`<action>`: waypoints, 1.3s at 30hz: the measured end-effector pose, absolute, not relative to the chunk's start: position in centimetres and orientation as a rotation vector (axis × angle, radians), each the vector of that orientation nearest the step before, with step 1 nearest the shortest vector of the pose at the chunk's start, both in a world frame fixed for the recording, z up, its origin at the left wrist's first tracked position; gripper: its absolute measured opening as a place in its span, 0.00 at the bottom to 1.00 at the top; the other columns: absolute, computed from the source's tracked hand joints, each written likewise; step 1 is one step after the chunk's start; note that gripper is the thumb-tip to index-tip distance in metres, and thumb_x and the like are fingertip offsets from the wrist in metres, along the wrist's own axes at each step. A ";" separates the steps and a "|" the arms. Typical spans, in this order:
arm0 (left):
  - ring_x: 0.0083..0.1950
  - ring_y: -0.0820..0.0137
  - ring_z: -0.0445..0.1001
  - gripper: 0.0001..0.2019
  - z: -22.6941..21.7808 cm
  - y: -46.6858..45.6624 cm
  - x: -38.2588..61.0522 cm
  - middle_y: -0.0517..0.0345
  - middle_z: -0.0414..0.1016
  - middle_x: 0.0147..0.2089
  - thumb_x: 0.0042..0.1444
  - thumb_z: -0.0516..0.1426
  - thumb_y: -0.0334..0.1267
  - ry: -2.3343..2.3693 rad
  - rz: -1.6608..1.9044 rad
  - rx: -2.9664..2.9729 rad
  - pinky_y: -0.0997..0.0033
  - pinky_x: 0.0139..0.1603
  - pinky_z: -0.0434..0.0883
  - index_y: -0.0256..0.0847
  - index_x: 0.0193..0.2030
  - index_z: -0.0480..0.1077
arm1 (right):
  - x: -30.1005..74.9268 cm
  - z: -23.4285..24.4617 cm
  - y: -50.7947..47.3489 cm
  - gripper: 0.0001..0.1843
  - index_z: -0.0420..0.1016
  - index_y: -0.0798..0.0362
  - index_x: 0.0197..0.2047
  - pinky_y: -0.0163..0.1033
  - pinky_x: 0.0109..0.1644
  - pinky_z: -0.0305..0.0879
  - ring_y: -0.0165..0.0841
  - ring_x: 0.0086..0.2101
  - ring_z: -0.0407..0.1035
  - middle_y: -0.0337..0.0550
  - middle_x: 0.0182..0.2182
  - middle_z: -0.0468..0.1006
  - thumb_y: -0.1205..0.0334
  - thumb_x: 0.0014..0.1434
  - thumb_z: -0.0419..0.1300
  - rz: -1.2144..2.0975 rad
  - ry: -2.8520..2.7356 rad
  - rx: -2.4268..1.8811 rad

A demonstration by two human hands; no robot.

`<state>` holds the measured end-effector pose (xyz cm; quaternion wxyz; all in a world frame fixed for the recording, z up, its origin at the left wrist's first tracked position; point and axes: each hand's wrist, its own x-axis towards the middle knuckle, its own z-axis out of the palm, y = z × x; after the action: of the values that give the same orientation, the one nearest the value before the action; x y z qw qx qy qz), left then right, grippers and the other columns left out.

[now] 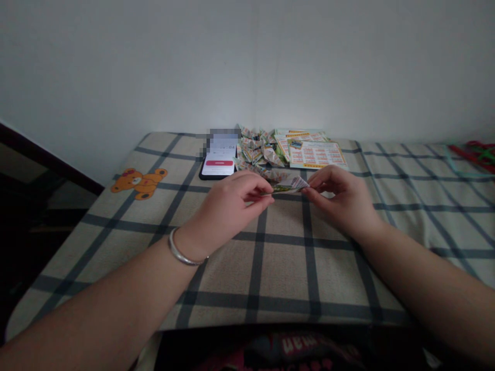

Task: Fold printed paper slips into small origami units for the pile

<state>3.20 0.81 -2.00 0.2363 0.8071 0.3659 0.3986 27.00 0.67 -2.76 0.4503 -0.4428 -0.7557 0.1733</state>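
Note:
Between my two hands a folded piece of printed paper (289,184) is held just above the checked tablecloth. My left hand (242,196), with a silver bangle at the wrist, pinches its left end between thumb and fingers. At the other end, the thumb and index finger of my right hand (340,198) grip a pointed corner. Right behind the paper lies a pile of folded paper pieces (257,149) with similar print. Flat printed sheets (319,154) are stacked to the right of that pile.
A phone (219,154) with a lit screen lies left of the pile. On the checked tablecloth (282,268) at the left is a teddy bear picture (139,183). Red and green items (479,157) lie at the far right. A white wall (247,62) stands behind the table.

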 end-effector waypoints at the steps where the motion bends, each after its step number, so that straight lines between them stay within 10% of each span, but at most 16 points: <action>1: 0.38 0.74 0.76 0.02 -2.0 0.9 3.2 0.58 0.75 0.38 0.57 0.59 0.32 1.035 1.100 2.233 0.75 0.39 0.76 0.39 0.38 0.72 | 27.0 -2.8 0.6 0.06 0.69 0.50 0.31 0.37 0.31 0.69 0.30 0.29 0.69 0.38 0.28 0.73 0.64 0.56 0.64 0.438 -1.872 -1.093; 39: 0.32 0.73 0.67 0.06 -1.9 1.1 3.4 0.61 0.71 0.30 0.58 0.60 0.36 1.121 0.833 2.587 0.73 0.31 0.60 0.37 0.31 0.72 | 25.6 -2.4 -0.1 0.03 0.75 0.53 0.33 0.31 0.27 0.64 0.26 0.25 0.68 0.38 0.26 0.75 0.62 0.56 0.63 0.517 -2.103 -1.157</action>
<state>3.39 1.07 -1.88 0.1007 0.8754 0.3795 0.2820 25.62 -0.11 -2.43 0.3364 -0.4439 -0.8065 0.1983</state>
